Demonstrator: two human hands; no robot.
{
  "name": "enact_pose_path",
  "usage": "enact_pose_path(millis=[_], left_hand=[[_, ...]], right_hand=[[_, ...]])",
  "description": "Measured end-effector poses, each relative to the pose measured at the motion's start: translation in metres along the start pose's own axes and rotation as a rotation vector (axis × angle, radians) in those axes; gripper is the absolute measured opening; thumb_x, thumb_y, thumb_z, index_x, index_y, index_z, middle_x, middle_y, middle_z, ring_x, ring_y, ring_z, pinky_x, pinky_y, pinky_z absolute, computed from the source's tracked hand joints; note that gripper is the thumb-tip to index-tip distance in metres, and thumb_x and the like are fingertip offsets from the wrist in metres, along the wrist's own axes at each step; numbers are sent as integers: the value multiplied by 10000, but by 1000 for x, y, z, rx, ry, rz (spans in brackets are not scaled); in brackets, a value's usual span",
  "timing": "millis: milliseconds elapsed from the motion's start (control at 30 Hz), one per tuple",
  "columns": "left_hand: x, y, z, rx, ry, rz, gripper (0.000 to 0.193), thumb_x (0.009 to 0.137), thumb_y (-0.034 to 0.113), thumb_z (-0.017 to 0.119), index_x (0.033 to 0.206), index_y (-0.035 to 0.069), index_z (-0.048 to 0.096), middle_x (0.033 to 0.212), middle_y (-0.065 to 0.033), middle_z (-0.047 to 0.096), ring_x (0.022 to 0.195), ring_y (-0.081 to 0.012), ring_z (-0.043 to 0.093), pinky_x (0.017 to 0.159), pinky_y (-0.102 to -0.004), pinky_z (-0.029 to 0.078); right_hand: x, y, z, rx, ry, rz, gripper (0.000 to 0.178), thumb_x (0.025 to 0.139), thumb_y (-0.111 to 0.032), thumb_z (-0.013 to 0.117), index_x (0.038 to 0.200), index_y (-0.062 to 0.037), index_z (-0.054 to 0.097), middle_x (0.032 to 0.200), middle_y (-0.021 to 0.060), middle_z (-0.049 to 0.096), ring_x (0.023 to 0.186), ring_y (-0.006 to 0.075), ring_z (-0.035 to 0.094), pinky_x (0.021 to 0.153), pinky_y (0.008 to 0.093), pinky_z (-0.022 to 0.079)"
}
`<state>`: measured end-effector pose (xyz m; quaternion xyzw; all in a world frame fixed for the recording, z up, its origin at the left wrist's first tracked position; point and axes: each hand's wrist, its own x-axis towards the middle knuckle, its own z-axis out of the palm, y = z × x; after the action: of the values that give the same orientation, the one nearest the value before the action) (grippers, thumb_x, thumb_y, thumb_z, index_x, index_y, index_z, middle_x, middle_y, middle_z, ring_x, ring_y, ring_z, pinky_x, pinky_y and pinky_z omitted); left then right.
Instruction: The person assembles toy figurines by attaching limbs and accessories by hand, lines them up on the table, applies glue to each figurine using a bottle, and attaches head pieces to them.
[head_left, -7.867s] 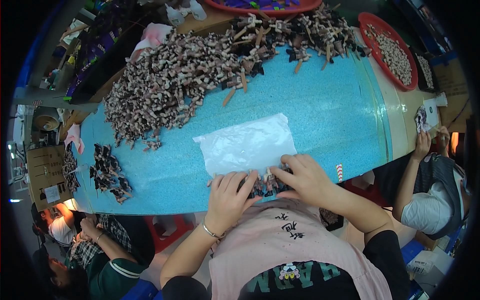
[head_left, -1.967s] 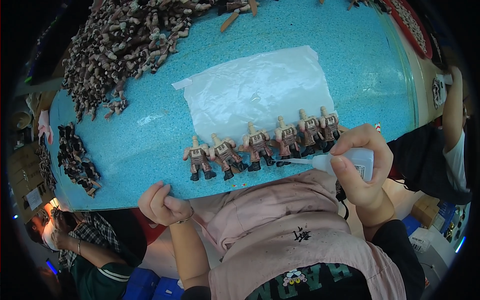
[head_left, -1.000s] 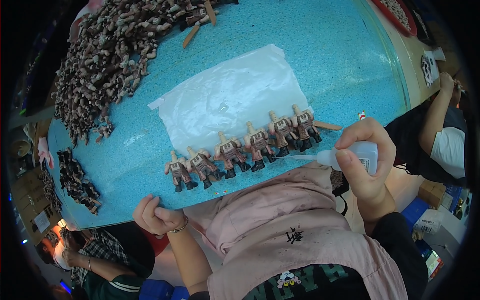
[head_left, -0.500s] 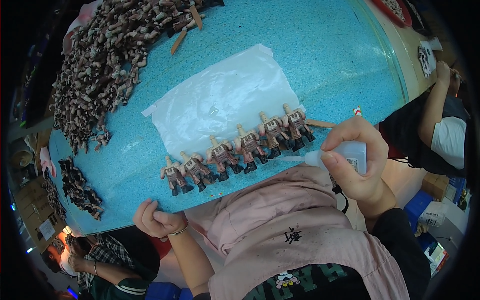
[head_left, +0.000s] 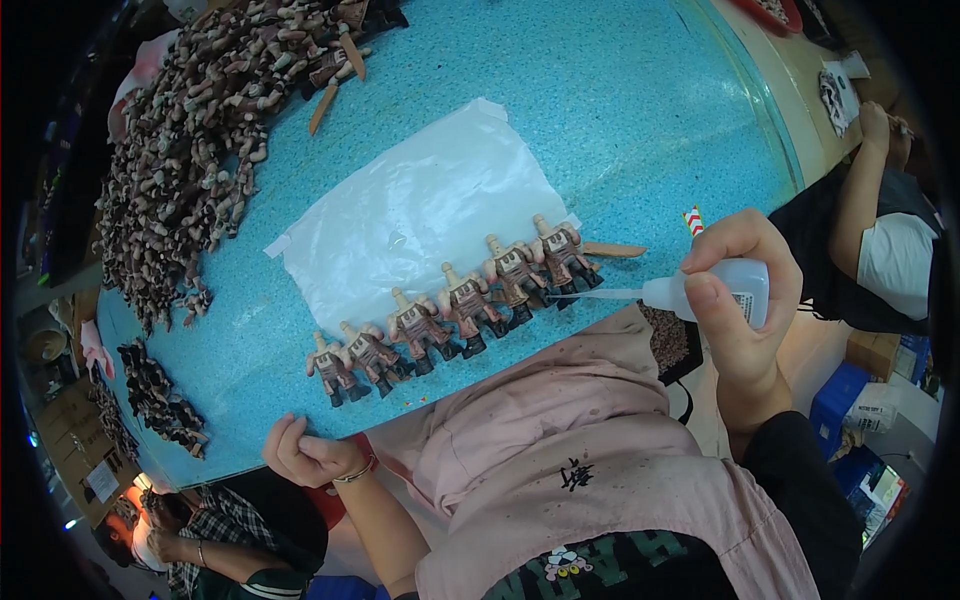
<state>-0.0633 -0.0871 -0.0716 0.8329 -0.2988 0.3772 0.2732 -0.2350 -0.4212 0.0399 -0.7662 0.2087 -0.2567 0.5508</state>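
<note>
My right hand point(head_left: 745, 290) is closed round a small translucent squeeze bottle point(head_left: 715, 290) with a long thin nozzle. The nozzle points left, its tip close to the boots of the second figure from the right. Several headless toy figures point(head_left: 463, 305) in brown and grey lie in a slanting row, their neck pegs upward and dark boots toward me. Most of them overlap the lower edge of a white plastic sheet point(head_left: 400, 210). My left hand point(head_left: 305, 455) rests at the near table edge with its fingers curled in, and no object shows in it.
A large heap of toy figure parts point(head_left: 200, 150) covers the blue table's point(head_left: 640, 120) far left; a smaller dark pile point(head_left: 160, 400) lies nearer. Wooden sticks point(head_left: 323, 110) lie by the heap, another stick point(head_left: 615, 249) right of the row. Co-workers sit on both sides.
My right hand and the bottle have moved slightly right relative to the figures' row. The nozzle tip stays near the boots. The whole view has shifted a little; my left hand stays at the edge.
</note>
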Motion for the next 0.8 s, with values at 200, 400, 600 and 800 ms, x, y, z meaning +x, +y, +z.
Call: enact_pose_path(millis=[200, 400, 600, 800], left_hand=[[1, 1, 0, -2, -11, 5, 182, 788, 61, 437, 781, -40, 588, 842, -170, 591, 753, -268, 568, 704, -355, 469], [1, 1, 1, -8, -4, 7, 182, 790, 56, 435, 782, -41, 589, 842, -168, 591, 752, -268, 568, 700, -357, 470], [1, 2, 1, -10, 10, 5, 184, 792, 57, 435, 777, -41, 590, 835, -168, 593, 742, -269, 568, 695, -357, 469], [2, 1, 2, -13, 17, 19, 180, 794, 57, 438, 774, -41, 588, 830, -167, 593, 741, -269, 569, 689, -355, 466]], right_hand=[[1, 4, -2, -37, -14, -14, 97, 790, -40, 678, 841, -18, 598, 781, 38, 604, 680, 69, 546, 592, 196, 409], [2, 4, 0, -46, -36, -24, 90, 776, -29, 682, 825, -9, 609, 792, 55, 605, 677, 91, 559, 595, 211, 418], [0, 6, 0, -57, -49, -38, 96, 770, -25, 688, 826, -5, 612, 794, 62, 607, 676, 101, 567, 596, 216, 422], [2, 5, -2, -78, -54, -42, 99, 771, -31, 692, 827, -8, 614, 792, 61, 609, 672, 100, 567, 595, 216, 422]])
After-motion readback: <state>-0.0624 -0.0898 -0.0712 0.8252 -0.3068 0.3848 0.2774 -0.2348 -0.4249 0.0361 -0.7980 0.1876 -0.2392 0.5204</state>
